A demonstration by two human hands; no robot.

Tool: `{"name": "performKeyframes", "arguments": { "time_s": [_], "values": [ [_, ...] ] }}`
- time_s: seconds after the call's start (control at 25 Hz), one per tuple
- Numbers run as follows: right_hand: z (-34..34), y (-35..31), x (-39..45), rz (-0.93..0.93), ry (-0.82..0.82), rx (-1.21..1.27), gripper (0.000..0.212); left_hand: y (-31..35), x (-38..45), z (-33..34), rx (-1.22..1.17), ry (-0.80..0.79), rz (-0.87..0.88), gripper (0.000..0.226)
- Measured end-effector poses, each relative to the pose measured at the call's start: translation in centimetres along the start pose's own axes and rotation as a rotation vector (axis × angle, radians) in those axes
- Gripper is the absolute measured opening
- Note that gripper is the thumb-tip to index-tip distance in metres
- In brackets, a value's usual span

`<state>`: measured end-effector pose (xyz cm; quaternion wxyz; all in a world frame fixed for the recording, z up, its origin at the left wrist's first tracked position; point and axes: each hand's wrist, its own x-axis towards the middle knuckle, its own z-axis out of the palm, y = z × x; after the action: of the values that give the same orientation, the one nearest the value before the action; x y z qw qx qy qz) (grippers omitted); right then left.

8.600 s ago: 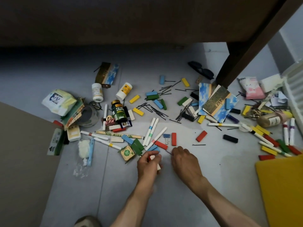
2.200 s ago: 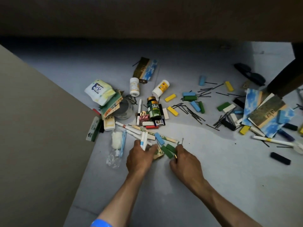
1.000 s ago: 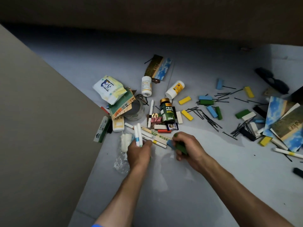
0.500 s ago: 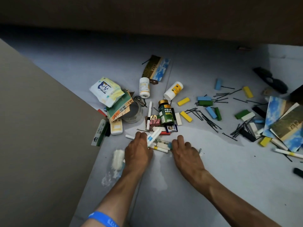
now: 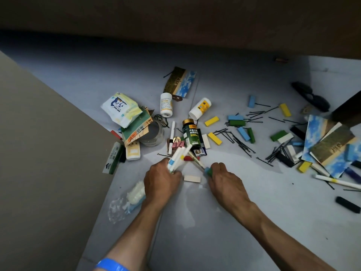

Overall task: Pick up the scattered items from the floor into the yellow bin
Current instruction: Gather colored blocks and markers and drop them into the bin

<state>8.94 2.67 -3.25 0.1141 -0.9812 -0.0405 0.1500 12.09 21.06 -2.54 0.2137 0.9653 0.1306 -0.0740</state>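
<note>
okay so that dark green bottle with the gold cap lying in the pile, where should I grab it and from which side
Take the dark green bottle around its labelled body, from above, fingers on its left and right flanks. It lies on its side, gold cap pointing away from you, so the round flanks are exposed. Its near end is crowded by the pens in the left hand, so grip mid-body, probably not the base.

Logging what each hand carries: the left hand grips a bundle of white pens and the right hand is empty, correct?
Not quite. In the head view the left hand does grip the white pens, but the right hand is not empty: it holds small green and blue blocks.
</note>
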Motion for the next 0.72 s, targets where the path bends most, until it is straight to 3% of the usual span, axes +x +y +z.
{"name": "performKeyframes", "arguments": {
  "time_s": [0.08, 0.2, 0.32, 0.4, 0.48, 0.6, 0.72],
  "values": [
    [0.0, -1.0, 0.4, -0.048, 0.029, 0.14, 0.01, 0.5, -0.2, -0.4, -0.194, 0.012, -0.131, 0.021],
    [1.1, -2.9, 0.6, -0.228, -0.049, 0.06, 0.017, 0.9, -0.5, -0.9, -0.576, -0.008, -0.39, 0.019],
    [2.1, -3.1, 0.0, -0.187, -0.047, -0.077, 0.021, 0.7, -0.4, -1.6, -0.956, -0.068, -0.636, 0.017],
    [2.2, -2.2, -0.4, -0.097, -0.018, -0.056, 0.019, 1.3, -0.6, -1.7, -1.158, -0.182, -0.69, 0.015],
    [1.3, -0.8, -0.9, 0.029, -0.008, 0.202, 0.01, 3.0, -1.1, -1.5, -1.265, -0.295, -0.685, 0.013],
    [-1.4, 2.5, -2.1, 0.208, -0.019, 0.796, 0.021, 7.2, -2.3, -0.7, -1.324, -0.434, -0.617, 0.015],
    [-5.4, 6.5, -5.4, 0.368, 0.147, 1.226, 0.023, 13.0, -4.8, 0.3, -1.335, -0.563, -0.525, 0.009]
  ]
}}
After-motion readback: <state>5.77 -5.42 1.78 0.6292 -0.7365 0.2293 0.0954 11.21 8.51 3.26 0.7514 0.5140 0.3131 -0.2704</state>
